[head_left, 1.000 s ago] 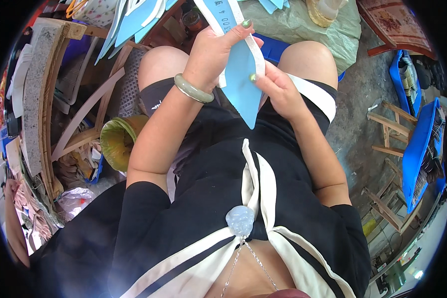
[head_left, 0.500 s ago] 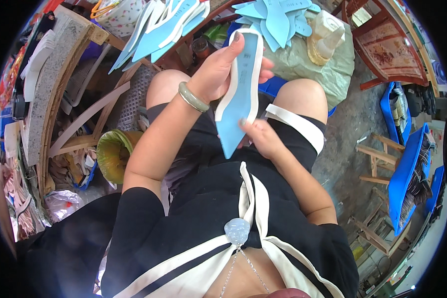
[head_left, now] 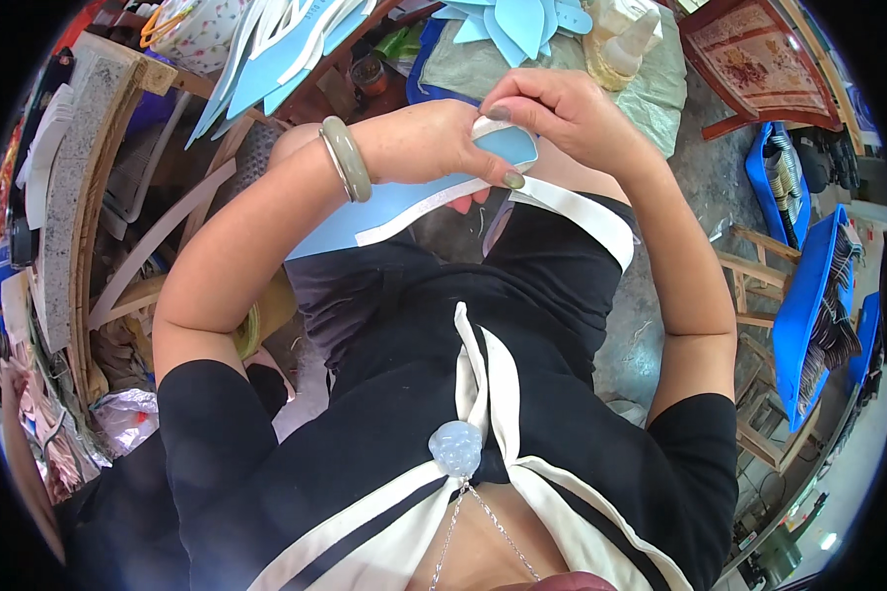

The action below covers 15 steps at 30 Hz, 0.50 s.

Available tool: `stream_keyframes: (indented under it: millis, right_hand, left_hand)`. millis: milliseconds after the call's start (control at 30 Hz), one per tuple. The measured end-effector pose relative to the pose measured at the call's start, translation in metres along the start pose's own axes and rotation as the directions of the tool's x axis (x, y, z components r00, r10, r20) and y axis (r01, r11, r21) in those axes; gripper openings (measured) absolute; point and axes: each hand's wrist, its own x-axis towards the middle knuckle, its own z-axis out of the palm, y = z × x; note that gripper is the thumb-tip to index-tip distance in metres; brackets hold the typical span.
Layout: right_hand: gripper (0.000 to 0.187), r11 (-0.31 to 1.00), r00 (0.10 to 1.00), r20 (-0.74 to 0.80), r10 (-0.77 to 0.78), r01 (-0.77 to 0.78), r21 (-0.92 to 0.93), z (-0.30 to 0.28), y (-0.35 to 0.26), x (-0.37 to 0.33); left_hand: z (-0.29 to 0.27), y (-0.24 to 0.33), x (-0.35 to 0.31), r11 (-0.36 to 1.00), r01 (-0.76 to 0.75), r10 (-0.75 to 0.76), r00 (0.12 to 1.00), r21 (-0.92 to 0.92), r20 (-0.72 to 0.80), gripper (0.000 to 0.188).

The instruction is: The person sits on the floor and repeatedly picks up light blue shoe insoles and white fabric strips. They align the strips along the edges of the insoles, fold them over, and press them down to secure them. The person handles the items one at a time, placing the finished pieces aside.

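Note:
A light blue shoe insole with a white strip along its edge lies sideways above my lap, its pointed end to the left. My left hand is closed around it near the rounded end, thumb on top. At that rounded end my right hand pinches with thumb and fingers at the white edging; the fingertips partly hide what they grip. Another loose white strip rests across my right thigh, one end close to my left thumb.
Blue insoles with white edging are piled at the far left, plain blue ones at the far middle. A glue bottle stands beside them on green sheeting. Blue crates and wooden stools stand to the right.
The insole has swung from pointing toward me to lying sideways, its pointed end now left. My right hand has moved from the pointed end up to the rounded end.

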Motion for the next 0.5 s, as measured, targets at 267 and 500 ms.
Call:
stream_keyframes:
  millis: [267,500]
  right_hand:
    - [0.022,0.871,0.973,-0.193,0.125,-0.014,0.490,0.026,0.021,-0.020]
    - [0.026,0.760,0.818,-0.452,0.356,0.028,0.649,0.061,0.012,-0.034]
  left_hand:
    - [0.004,-0.012,0.010,0.983,-0.027,0.024,1.000,-0.184,-0.017,0.034]
    - [0.020,-0.020,0.018,0.930,-0.216,0.148,0.960,-0.297,-0.237,0.053]
